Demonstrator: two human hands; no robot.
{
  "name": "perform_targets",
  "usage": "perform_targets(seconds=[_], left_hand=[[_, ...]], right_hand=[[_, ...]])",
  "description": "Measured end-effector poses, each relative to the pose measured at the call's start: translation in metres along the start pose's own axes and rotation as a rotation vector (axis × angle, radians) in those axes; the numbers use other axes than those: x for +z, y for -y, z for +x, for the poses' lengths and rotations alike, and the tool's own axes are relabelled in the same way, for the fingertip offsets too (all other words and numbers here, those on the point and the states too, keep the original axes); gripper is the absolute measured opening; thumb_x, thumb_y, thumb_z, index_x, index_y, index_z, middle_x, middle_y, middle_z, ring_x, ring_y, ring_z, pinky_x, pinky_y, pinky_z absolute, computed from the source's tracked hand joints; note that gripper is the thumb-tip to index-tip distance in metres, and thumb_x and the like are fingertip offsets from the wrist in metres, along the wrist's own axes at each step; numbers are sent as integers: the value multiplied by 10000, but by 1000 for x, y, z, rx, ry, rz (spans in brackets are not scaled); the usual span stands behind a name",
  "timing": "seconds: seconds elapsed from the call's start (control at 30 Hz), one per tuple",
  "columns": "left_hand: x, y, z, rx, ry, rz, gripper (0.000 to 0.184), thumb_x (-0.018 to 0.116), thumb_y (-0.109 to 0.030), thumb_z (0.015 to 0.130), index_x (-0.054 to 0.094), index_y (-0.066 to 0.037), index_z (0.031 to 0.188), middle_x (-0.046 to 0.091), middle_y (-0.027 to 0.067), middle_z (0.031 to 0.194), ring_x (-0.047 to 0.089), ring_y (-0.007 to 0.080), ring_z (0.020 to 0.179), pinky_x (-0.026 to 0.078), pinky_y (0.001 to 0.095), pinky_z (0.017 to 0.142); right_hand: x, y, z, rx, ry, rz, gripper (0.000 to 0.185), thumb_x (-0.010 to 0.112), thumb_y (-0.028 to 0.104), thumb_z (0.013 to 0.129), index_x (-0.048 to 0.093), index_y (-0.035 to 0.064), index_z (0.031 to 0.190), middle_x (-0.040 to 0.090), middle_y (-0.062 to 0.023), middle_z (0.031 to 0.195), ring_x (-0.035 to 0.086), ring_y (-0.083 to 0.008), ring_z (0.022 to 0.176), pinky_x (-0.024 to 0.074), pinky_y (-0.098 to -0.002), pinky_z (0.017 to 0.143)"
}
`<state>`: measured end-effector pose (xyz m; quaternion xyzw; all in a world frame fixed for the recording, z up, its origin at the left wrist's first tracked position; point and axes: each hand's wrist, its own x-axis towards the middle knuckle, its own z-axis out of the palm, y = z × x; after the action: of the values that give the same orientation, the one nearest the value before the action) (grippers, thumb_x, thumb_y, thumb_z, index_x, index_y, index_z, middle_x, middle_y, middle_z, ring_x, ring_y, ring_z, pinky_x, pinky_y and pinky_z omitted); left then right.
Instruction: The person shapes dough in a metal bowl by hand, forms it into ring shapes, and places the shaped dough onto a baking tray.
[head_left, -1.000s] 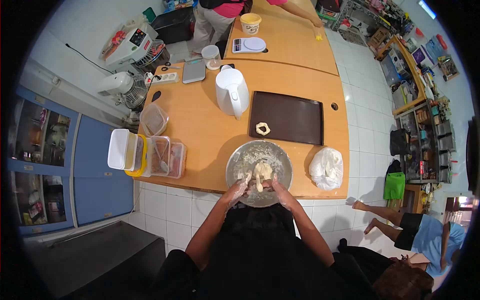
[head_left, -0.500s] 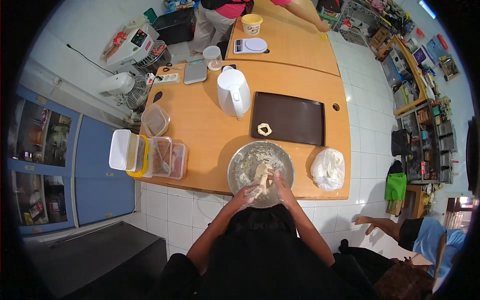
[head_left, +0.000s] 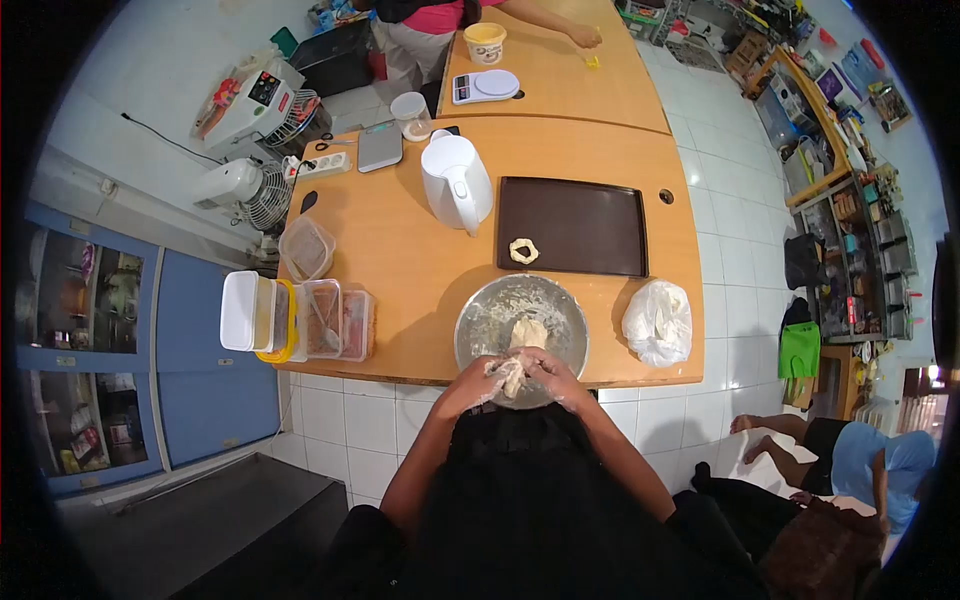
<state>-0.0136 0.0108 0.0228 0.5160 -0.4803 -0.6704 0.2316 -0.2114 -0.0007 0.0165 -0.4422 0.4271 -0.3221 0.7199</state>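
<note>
A round metal bowl (head_left: 470, 335) stands at the table's near edge, its inside smeared with flour and dough. A pale lump of dough (head_left: 528, 333) lies in it. Over the bowl's near part, my left hand (head_left: 478, 384) and my right hand (head_left: 552, 376) are both closed on a small piece of dough (head_left: 513, 376) between them. Flour coats the fingers. Just beyond the bowl, a dark tray (head_left: 585, 228) carries a ring of dough (head_left: 523, 251) in its near left corner. A white plastic bag (head_left: 657, 323) sits right of the bowl.
A white kettle (head_left: 455, 180) stands left of the tray. Plastic containers (head_left: 325, 320) line the table's left edge. Farther back are a grey scale (head_left: 380, 146), a white scale (head_left: 486, 86) and a tub (head_left: 485, 44). One person (head_left: 435, 30) reaches over the far table; others are at lower right.
My hands have come together over the bowl's near part, with a piece of dough apart from the main lump. The view has shifted slightly. The far person's arm has moved left.
</note>
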Motion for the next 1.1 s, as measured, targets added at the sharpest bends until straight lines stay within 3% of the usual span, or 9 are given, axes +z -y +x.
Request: perform_targets(seconds=[0.2, 0.3, 0.6, 0.7, 0.9, 1.1], left_hand=[[-19, -7, 5, -90, 33, 214, 307, 605, -181, 848, 611, 24, 1076, 629, 35, 913, 538, 94, 814, 452, 253, 731], [-13, -3, 5, 67, -2, 54, 307, 627, -147, 839, 577, 9, 1098, 616, 48, 970, 545, 103, 868, 455, 259, 775], [2, 18, 16, 192, -131, -98, 282, 647, -92, 862, 565, -2, 1117, 618, 61, 1039, 573, 127, 960, 466, 288, 851], [1, 23, 20, 223, -165, 24, 352, 640, -50, 854, 537, -8, 1189, 600, 65, 1110, 564, 138, 1025, 452, 285, 904], [3, 10, 15, 227, -80, -288, 594, 640, 24, 811, 396, -6, 1352, 516, 93, 1278, 506, 166, 1154, 418, 305, 981], [3, 1, 11, 192, -113, -237, 615, 672, -11, 813, 390, -8, 1359, 525, 108, 1280, 520, 172, 1146, 434, 305, 956]], right_hand=[[-9, -19, 6, 51, 68, 7, 261, 572, 262, 946, 620, 29, 1054, 610, 6, 961, 522, -79, 897, 417, -249, 821], [-10, -25, 6, 70, 13, 29, 247, 561, 274, 952, 615, 40, 1011, 602, 19, 907, 516, -68, 858, 418, -246, 792], [-9, -28, 5, 125, -137, 72, 252, 552, 282, 957, 603, 47, 1034, 608, 5, 926, 538, -66, 862, 442, -243, 792], [-6, -20, 2, 116, -138, 93, 235, 594, 230, 934, 594, 42, 1074, 611, -2, 955, 543, -70, 863, 453, -244, 770], [-9, -27, 1, 134, -159, 220, 311, 663, 125, 878, 551, 31, 1152, 608, -30, 994, 551, -90, 858, 464, -253, 756], [-14, -26, 1, 121, -194, 181, 353, 692, 86, 845, 550, 7, 1158, 608, -57, 1005, 564, -103, 878, 478, -250, 758]])
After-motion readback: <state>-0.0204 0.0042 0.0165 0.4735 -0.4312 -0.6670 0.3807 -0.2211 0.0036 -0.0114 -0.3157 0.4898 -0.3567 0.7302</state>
